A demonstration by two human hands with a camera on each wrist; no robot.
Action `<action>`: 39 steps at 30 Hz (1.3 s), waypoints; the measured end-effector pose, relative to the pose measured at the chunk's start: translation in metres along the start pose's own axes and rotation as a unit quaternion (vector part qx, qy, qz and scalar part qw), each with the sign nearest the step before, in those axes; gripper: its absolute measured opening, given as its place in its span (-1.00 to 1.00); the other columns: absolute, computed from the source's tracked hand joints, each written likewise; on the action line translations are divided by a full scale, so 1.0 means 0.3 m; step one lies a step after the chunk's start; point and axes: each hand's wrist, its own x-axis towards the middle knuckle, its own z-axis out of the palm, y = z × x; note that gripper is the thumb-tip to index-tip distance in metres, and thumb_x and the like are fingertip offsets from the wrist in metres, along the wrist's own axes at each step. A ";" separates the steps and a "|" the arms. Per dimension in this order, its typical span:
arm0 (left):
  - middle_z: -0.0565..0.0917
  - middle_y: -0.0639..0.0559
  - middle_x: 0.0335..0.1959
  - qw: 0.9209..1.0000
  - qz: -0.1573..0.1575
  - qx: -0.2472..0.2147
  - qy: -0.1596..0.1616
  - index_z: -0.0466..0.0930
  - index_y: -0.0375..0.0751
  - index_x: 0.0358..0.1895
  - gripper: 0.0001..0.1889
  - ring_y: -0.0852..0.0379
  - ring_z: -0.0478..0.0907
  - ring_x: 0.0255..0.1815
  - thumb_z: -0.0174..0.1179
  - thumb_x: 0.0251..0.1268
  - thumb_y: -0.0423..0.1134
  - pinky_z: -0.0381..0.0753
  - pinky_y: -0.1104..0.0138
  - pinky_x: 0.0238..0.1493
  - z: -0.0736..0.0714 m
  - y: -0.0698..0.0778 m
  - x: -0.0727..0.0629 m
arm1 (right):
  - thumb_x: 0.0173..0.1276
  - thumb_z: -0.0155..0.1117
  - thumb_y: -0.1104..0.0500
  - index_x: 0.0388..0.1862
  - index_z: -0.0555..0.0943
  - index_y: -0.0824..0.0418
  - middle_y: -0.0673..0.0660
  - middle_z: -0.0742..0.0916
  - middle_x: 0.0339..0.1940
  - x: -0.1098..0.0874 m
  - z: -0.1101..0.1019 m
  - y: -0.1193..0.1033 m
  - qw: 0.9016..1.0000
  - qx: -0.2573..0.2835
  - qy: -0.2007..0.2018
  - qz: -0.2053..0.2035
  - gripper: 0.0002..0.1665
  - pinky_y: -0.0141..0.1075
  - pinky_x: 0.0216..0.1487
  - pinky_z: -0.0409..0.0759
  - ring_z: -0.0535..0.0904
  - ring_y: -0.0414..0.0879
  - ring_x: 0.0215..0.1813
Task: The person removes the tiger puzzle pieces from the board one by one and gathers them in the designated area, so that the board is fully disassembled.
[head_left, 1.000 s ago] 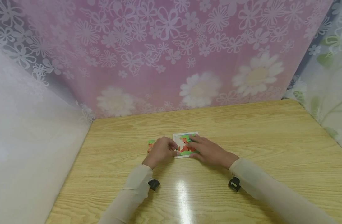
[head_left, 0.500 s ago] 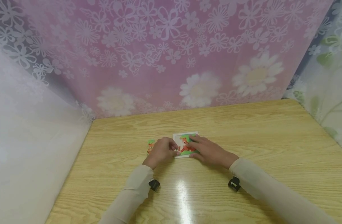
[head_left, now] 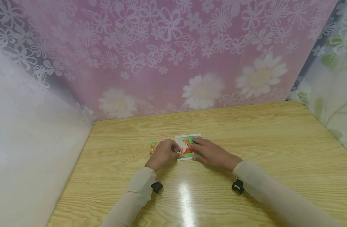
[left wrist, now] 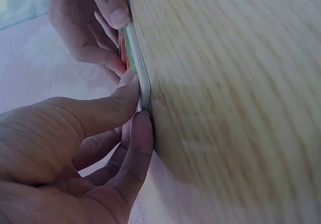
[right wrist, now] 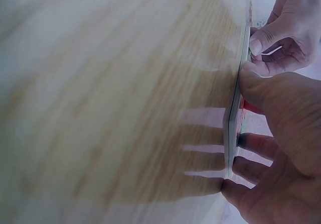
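A small puzzle board (head_left: pixel 185 159) with a white rim and a tiger picture on green lies flat on the table. My left hand (head_left: pixel 164 154) is at its left side; in the left wrist view the thumb (left wrist: pixel 128 86) and index finger (left wrist: pixel 142 133) pinch the board's near corner. My right hand (head_left: pixel 213 154) rests over the picture's right part with fingers spread, its thumb (right wrist: pixel 252 83) against the near edge. Part of the tiger picture is hidden under the right fingers. Left of the board, a loose picture piece (head_left: pixel 153 147) shows partly behind the left hand.
The pale wood-grain table (head_left: pixel 247 129) extends around the board. A pink flowered curtain (head_left: pixel 173 63) hangs along its back edge, with a whitish sheet (head_left: pixel 28 126) at the left and a leaf-patterned one (head_left: pixel 338 94) at the right. Both wrists carry small black devices.
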 end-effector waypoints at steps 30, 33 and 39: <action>0.73 0.06 -0.31 0.995 0.030 -0.087 0.038 0.74 -0.21 -0.24 -0.95 0.20 0.66 -0.33 0.32 0.39 -0.32 0.66 0.30 -0.29 -0.023 -0.021 -0.044 | 0.54 0.24 -0.01 0.41 0.49 0.22 0.39 0.32 0.54 -0.001 -0.002 0.000 1.000 -0.007 0.010 -0.013 -0.43 0.22 0.43 0.25 0.18 0.44 0.52; 0.74 0.07 -0.31 0.995 0.028 -0.079 0.053 0.74 -0.17 -0.26 -0.95 0.17 0.67 -0.33 0.32 0.40 -0.31 0.65 0.27 -0.31 -0.042 -0.031 -0.057 | 0.53 0.24 -0.02 0.41 0.49 0.21 0.39 0.32 0.54 -0.002 0.000 0.002 1.000 -0.007 0.010 -0.012 -0.42 0.22 0.42 0.27 0.19 0.42 0.52; 0.73 0.09 -0.35 0.994 0.013 -0.077 0.072 0.75 -0.17 -0.27 -0.95 0.14 0.66 -0.34 0.34 0.38 -0.30 0.62 0.26 -0.35 -0.081 -0.066 -0.085 | 0.53 0.24 -0.02 0.42 0.48 0.24 0.40 0.32 0.54 -0.005 -0.002 -0.001 1.000 -0.001 0.013 -0.017 -0.40 0.22 0.42 0.27 0.18 0.42 0.52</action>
